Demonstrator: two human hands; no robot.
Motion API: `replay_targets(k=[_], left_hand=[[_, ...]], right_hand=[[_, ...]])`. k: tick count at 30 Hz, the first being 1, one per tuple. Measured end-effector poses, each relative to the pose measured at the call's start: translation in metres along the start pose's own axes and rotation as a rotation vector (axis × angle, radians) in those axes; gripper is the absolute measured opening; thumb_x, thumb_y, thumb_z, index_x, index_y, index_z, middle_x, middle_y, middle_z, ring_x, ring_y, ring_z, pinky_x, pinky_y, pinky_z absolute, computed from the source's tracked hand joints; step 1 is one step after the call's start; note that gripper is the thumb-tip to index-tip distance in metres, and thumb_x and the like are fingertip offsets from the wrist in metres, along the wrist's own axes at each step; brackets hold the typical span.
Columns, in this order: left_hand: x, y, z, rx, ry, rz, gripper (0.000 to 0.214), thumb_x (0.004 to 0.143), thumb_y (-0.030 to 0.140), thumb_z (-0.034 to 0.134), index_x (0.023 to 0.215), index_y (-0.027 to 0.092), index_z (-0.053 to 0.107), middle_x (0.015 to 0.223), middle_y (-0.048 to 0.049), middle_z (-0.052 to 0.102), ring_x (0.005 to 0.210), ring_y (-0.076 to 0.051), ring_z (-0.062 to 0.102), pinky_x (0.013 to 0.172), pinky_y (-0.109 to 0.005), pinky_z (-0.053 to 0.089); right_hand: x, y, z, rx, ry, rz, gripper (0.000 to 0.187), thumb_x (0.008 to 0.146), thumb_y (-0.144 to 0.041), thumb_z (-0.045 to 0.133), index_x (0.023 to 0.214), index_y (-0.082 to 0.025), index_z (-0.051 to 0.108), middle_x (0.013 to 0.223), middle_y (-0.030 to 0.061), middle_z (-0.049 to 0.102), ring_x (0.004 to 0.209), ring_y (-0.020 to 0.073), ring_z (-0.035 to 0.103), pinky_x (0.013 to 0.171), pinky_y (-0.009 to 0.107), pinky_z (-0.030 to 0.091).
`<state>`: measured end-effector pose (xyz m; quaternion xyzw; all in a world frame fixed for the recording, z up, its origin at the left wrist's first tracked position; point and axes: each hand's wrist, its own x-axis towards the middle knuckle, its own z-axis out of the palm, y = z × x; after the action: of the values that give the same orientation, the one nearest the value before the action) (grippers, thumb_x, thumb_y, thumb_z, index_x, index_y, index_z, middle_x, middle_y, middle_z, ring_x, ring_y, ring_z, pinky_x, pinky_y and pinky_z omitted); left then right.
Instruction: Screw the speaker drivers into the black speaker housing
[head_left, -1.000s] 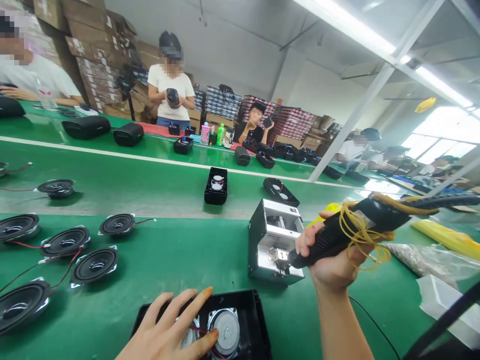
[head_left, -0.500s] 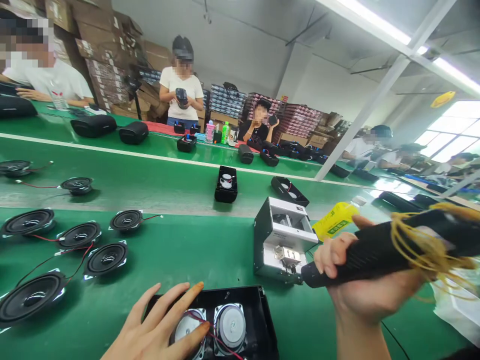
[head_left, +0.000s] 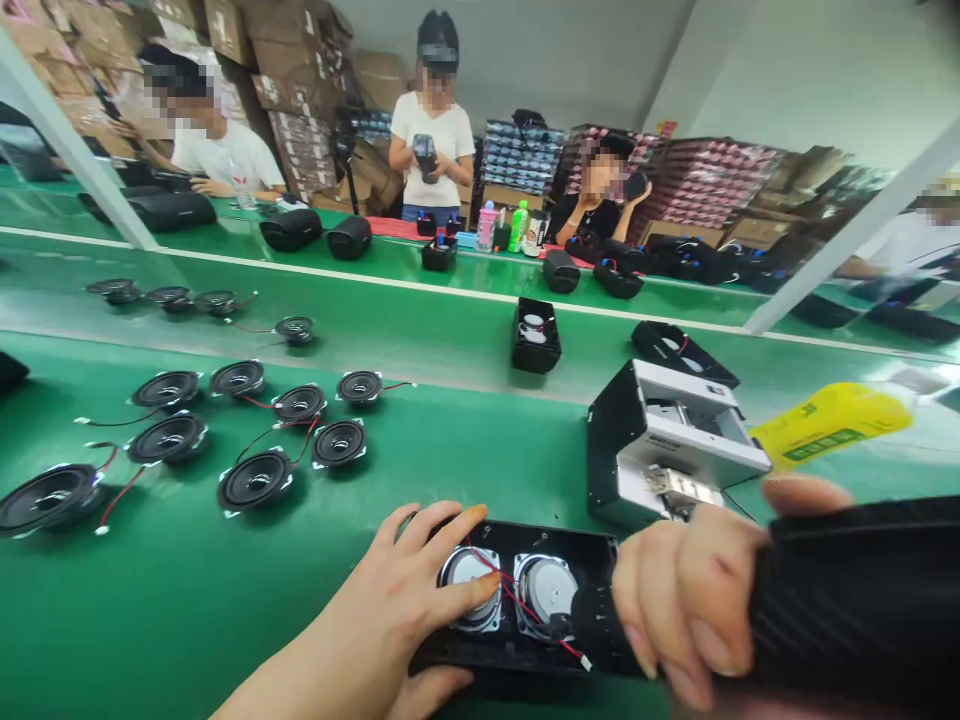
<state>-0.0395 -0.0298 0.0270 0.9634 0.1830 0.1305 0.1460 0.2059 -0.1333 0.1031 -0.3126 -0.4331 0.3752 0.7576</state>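
A black speaker housing lies open at the near edge of the green bench, with two round silver speaker backs and red wires inside. My left hand rests on its left end, fingers spread over the left speaker and thumb under the front edge. My right hand grips a black electric screwdriver, whose tip points down at the right speaker. Behind it stands a silver and black screw feeder box.
Several loose black speaker cones with red wires lie at the left. A yellow bottle lies at the right. On the conveyor belt sit more black housings. Other people work at the far bench, with stacked cartons behind.
My right hand has brought the screwdriver from the feeder box down and left to the housing. The view has tilted down and swung right. My left hand has stayed on the housing.
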Motion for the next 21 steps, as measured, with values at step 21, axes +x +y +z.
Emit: replay_targets(k=[21], left_hand=[[0.001,0.008,-0.015,-0.103,-0.088,-0.071,0.057,0.091,0.030,0.074,0.146,0.041,0.059,0.178,-0.0020,0.032,0.158,-0.037,0.032,0.127,-0.070,0.029]], right_hand=[[-0.004,0.049,0.027,0.076,-0.021,0.038,0.052,0.099,-0.076,0.062,0.122,-0.033,0.080,0.061,-0.0016,0.062,0.041,0.0156,0.056,0.040,0.025,0.052]])
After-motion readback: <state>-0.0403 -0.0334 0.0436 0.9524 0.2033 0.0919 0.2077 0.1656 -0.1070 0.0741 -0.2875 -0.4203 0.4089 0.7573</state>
